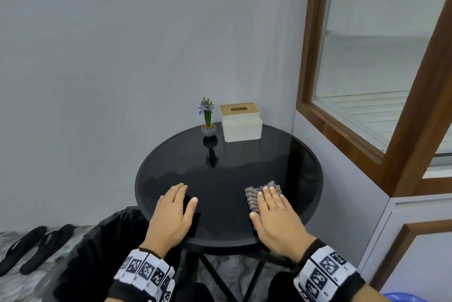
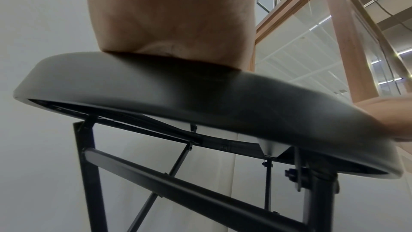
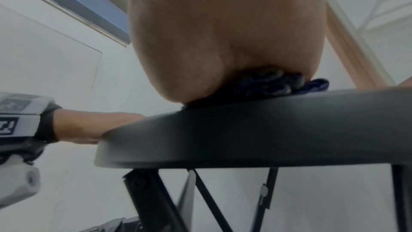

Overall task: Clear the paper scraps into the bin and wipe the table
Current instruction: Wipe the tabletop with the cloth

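A round black glass table [image 1: 244, 155] stands in the corner. My right hand [image 1: 274, 213] lies flat, fingers straight, pressing a checked cloth [image 1: 254, 195] onto the table's near right part. In the right wrist view the cloth [image 3: 274, 85] is bunched under the palm of my right hand [image 3: 223, 41] at the table rim [image 3: 245, 138]. My left hand [image 1: 173, 213] rests flat and open on the near left part of the table, holding nothing. The left wrist view shows the heel of my left hand [image 2: 174, 24] on the table rim [image 2: 200, 98]. No paper scraps show on the table.
A small potted plant [image 1: 208, 118] and a white tissue box [image 1: 241, 122] stand at the table's far edge. A bin lined with a black bag [image 1: 102, 248] sits below the table's near left. Black slippers [image 1: 31, 248] lie on the floor at left. A wood-framed window [image 1: 367, 81] is at right.
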